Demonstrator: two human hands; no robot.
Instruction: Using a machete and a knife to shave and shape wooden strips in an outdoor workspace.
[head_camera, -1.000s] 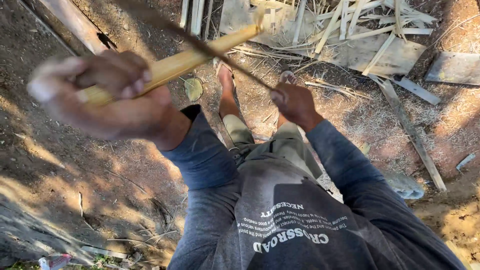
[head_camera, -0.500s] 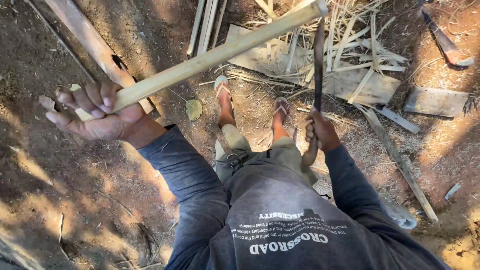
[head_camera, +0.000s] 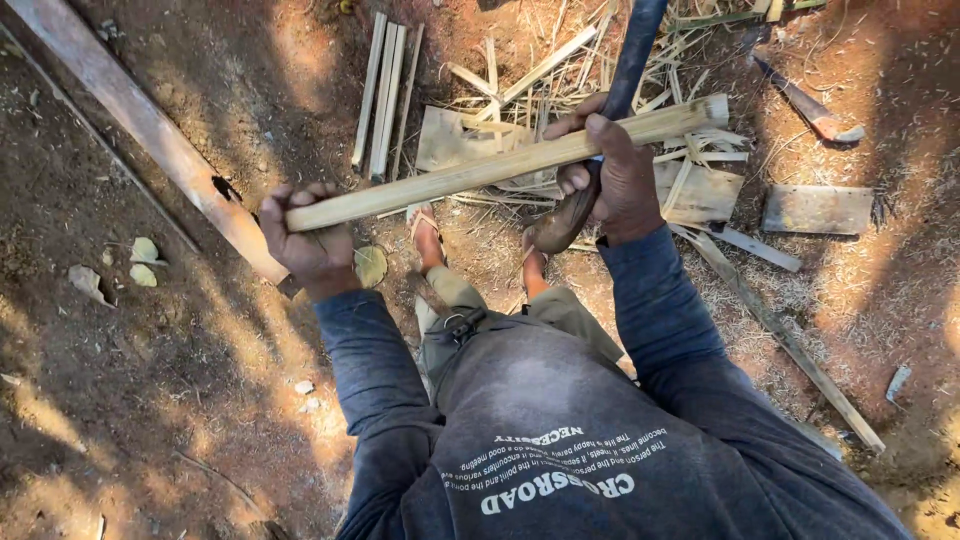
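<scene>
So the left hand (head_camera: 305, 240) is clamped round one end of a bamboo stick (head_camera: 500, 165) held level over the dirt. Further along it, the right hand (head_camera: 610, 175) grips a big knife (head_camera: 610, 110), fingers hooked over the stick too, blade pointing up past it.

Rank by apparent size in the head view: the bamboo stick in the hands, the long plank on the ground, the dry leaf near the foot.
1. long plank
2. bamboo stick, though it is nearer the camera, so unsure
3. dry leaf

Pale split bamboo strip (head_camera: 500, 168) held nearly level; dark-bladed knife (head_camera: 610, 120) crossing it (handle downward).
</scene>
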